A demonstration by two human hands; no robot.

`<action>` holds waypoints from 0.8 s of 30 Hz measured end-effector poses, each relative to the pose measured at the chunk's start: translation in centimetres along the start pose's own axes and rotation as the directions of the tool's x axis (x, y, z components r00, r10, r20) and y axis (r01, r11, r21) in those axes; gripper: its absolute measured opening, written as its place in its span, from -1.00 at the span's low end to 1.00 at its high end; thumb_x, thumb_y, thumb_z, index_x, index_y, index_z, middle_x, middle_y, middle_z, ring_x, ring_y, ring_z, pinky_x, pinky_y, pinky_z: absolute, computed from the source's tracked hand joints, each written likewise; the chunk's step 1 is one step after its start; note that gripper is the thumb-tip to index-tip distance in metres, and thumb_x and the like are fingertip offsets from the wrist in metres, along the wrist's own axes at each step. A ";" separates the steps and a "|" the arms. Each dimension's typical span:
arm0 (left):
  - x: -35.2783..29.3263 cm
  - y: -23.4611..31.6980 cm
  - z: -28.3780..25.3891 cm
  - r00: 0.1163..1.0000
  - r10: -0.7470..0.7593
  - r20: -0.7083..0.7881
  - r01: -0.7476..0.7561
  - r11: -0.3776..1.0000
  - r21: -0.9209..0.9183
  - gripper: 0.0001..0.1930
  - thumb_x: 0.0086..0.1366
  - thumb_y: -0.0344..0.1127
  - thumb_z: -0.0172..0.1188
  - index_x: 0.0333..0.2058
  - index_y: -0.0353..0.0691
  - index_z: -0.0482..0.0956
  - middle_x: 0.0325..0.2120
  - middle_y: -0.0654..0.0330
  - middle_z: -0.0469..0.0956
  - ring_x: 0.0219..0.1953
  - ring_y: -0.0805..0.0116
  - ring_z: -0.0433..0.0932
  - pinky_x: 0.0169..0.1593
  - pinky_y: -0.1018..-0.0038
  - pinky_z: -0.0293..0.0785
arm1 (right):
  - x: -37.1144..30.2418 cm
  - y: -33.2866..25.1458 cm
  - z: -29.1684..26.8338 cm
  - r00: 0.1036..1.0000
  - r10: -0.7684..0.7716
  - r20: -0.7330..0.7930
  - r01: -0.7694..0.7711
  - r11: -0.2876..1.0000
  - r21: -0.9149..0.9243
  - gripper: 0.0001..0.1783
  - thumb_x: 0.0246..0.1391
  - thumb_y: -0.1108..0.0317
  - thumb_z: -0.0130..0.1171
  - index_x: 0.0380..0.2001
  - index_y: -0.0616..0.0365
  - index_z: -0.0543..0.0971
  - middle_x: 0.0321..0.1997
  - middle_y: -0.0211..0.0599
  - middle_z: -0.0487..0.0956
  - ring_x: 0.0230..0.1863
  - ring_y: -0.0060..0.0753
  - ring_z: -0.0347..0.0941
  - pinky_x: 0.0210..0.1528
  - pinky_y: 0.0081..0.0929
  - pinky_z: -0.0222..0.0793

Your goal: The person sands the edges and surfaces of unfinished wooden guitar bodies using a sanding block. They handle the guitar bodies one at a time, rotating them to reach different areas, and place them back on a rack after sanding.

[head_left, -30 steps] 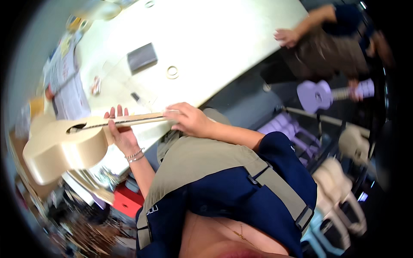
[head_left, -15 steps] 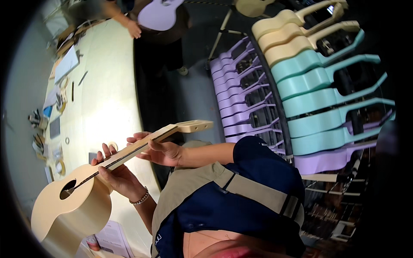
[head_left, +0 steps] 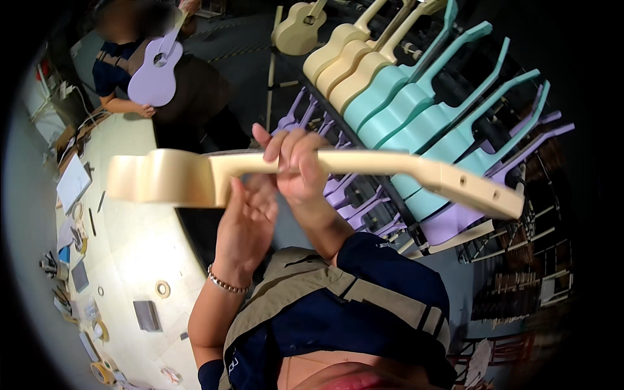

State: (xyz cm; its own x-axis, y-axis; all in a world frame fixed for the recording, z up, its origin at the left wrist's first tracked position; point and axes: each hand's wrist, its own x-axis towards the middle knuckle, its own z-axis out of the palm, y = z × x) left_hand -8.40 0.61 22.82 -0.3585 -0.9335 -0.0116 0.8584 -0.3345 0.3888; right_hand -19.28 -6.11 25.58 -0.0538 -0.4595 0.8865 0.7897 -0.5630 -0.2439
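Observation:
A cream, unstrung ukulele [head_left: 179,179] is raised in front of me, its side toward me, body to the left and headstock to the right. Tuner holes show in the headstock. My right hand [head_left: 300,168] wraps its fingers over the neck near the middle. Just below the joint of neck and body is my left hand [head_left: 246,227], with thumb and fingers apart and slightly blurred. It is close to the neck; whether it touches is hard to make out. The soundhole face is turned out of sight.
To the left runs a pale workbench [head_left: 130,253] with a tape roll [head_left: 162,289], a grey block [head_left: 147,316] and a notepad [head_left: 74,182]. A rack of turquoise ukuleles [head_left: 390,123] and others stands at right. Across the bench a person holds a purple ukulele [head_left: 155,78].
The ukulele has swung from a slant over the bench to level across my front, its side now toward me. My left hand has loosened from the neck; my right grips it. My view has shifted.

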 end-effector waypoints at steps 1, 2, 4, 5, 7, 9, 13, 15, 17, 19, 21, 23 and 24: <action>-0.8 -0.3 -0.1 0.989 -0.141 0.047 0.139 0.989 0.054 -0.48 0.35 -0.01 -0.11 0.10 -0.30 0.27 0.06 0.09 0.37 0.12 0.34 0.30 0.13 0.48 0.22 | 0.9 -0.9 -0.4 0.994 0.046 -0.095 -0.058 0.991 -0.124 -0.76 0.10 0.38 0.05 -0.62 0.16 0.36 -0.59 -0.33 0.34 -0.37 -0.29 0.45 0.21 -0.02 0.15; -1.5 -0.2 0.7 0.956 -0.283 0.071 0.274 0.954 0.124 -0.50 0.35 -0.08 -0.06 0.12 -0.31 0.26 0.08 0.10 0.36 0.17 0.33 0.26 0.14 0.50 0.17 | 1.3 -1.1 -1.5 0.979 0.049 -0.200 -0.090 0.975 -0.202 -0.81 0.07 0.42 0.09 -0.59 0.18 0.39 -0.58 -0.35 0.37 -0.40 -0.35 0.46 0.15 -0.08 0.25; -2.6 -0.1 -0.9 0.945 -0.285 0.159 0.246 0.942 0.227 -0.50 0.34 -0.13 -0.04 0.14 -0.32 0.25 0.12 0.06 0.32 0.18 0.31 0.24 0.18 0.49 0.13 | 3.2 -1.7 -3.2 0.933 0.059 -0.356 -0.204 0.900 -0.385 -0.82 0.08 0.38 0.08 -0.54 0.14 0.36 -0.56 -0.38 0.30 -0.42 -0.35 0.36 0.11 -0.09 0.28; -2.9 0.2 -1.8 0.963 -0.208 0.172 0.163 0.957 0.241 -0.53 0.32 -0.15 -0.03 0.11 -0.32 0.30 0.08 0.06 0.37 0.18 0.31 0.26 0.20 0.48 0.13 | 4.5 -1.4 -4.4 0.934 0.016 -0.356 -0.184 0.877 -0.445 -0.84 0.09 0.41 0.10 -0.52 0.17 0.37 -0.55 -0.40 0.30 -0.42 -0.38 0.36 0.05 -0.17 0.33; -2.7 0.6 -4.0 0.999 -0.011 0.037 0.001 0.966 0.260 -0.55 0.32 -0.16 -0.04 0.10 -0.31 0.32 0.05 0.06 0.40 0.16 0.30 0.29 0.20 0.48 0.16 | 6.8 0.1 -6.9 0.889 -0.044 -0.457 -0.189 0.871 -0.453 -0.84 0.03 0.40 0.20 -0.46 0.24 0.45 -0.47 -0.37 0.43 -0.44 -0.50 0.43 -0.24 -0.50 0.40; -1.9 0.9 -6.2 0.989 0.129 -0.066 -0.106 0.955 0.278 -0.56 0.35 -0.18 -0.10 0.11 -0.31 0.30 0.04 0.06 0.40 0.16 0.27 0.29 0.20 0.45 0.18 | 9.8 1.9 -10.5 0.914 -0.074 -0.400 -0.185 0.800 -0.570 -0.78 0.04 0.34 0.22 -0.42 0.24 0.41 -0.45 -0.37 0.42 -0.44 -0.54 0.42 -0.29 -0.55 0.38; 1.5 1.5 -8.8 0.957 0.249 -0.150 -0.186 0.921 0.342 -0.58 0.37 -0.20 -0.16 0.11 -0.30 0.31 0.02 0.07 0.41 0.16 0.25 0.30 0.21 0.43 0.17 | 15.3 7.0 -17.9 0.992 -0.008 -0.128 -0.090 0.666 -0.740 -0.57 0.04 0.06 0.21 -0.35 0.17 0.31 -0.53 -0.42 0.34 -0.46 -0.61 0.37 -0.38 -0.59 0.35; 4.2 1.7 -9.8 0.932 0.318 -0.176 -0.226 0.886 0.405 -0.59 0.36 -0.20 -0.15 0.10 -0.28 0.32 0.01 0.10 0.42 0.14 0.27 0.32 0.21 0.42 0.17 | 17.5 9.7 -22.0 0.992 -0.068 -0.105 -0.065 0.437 -0.897 -0.44 -0.04 -0.07 0.24 -0.33 0.22 0.32 -0.48 -0.32 0.43 -0.47 -0.38 0.41 -0.36 -0.42 0.37; 7.0 2.2 -11.1 0.903 0.363 -0.231 -0.230 0.861 0.453 -0.59 0.37 -0.20 -0.15 0.10 -0.28 0.32 0.00 0.10 0.43 0.13 0.27 0.33 0.20 0.42 0.18 | 20.3 12.1 -25.3 0.984 -0.108 -0.143 -0.097 0.351 -0.931 -0.32 -0.11 -0.12 0.28 -0.21 0.29 0.34 -0.33 -0.13 0.50 -0.35 -0.10 0.46 -0.26 -0.29 0.37; 10.1 2.5 -12.5 0.886 0.363 -0.289 -0.217 0.875 0.434 -0.60 0.36 -0.20 -0.13 0.08 -0.28 0.33 -0.01 0.12 0.44 0.11 0.29 0.35 0.18 0.43 0.20 | 25.1 11.2 -27.7 0.960 -0.117 -0.255 -0.209 0.310 -0.928 -0.39 -0.07 0.04 0.24 -0.13 0.35 0.38 -0.28 -0.01 0.52 -0.26 0.01 0.46 -0.16 -0.28 0.35; 12.8 2.7 -14.1 0.854 0.361 -0.375 -0.219 0.902 0.372 -0.62 0.35 -0.18 -0.08 0.04 -0.28 0.38 -0.04 0.15 0.46 0.08 0.31 0.37 0.16 0.45 0.21 | 29.8 11.9 -31.9 0.946 -0.210 -0.248 -0.193 0.253 -0.948 -0.53 0.04 0.16 0.17 -0.18 0.39 0.40 -0.35 0.02 0.52 -0.26 -0.04 0.45 -0.15 -0.28 0.31; 15.6 2.8 -14.3 0.832 0.359 -0.424 -0.201 0.906 0.372 -0.61 0.35 -0.19 -0.09 0.04 -0.29 0.37 -0.04 0.12 0.45 0.08 0.31 0.37 0.15 0.46 0.23 | 34.1 12.1 -38.0 0.920 -0.359 -0.159 -0.090 0.201 -0.975 -0.47 0.04 0.06 0.16 -0.22 0.41 0.40 -0.33 0.08 0.52 -0.25 -0.02 0.45 -0.15 -0.21 0.29; 16.8 2.8 -14.5 0.819 0.363 -0.445 -0.199 0.906 0.373 -0.61 0.35 -0.19 -0.09 0.05 -0.30 0.37 -0.03 0.11 0.45 0.09 0.31 0.37 0.15 0.46 0.23 | 36.0 12.2 -40.3 0.893 -0.430 -0.137 -0.050 0.207 -0.977 -0.45 0.02 0.04 0.17 -0.23 0.41 0.41 -0.31 0.09 0.52 -0.25 0.00 0.45 -0.16 -0.18 0.29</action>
State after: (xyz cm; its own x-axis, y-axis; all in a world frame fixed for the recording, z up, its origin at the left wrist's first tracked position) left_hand -6.69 -17.92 10.41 0.1815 -0.9432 -0.2782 0.7123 -0.0689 0.6985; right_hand -36.23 -57.16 38.67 -0.4710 -0.2623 0.8422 -0.4305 -0.7650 -0.4790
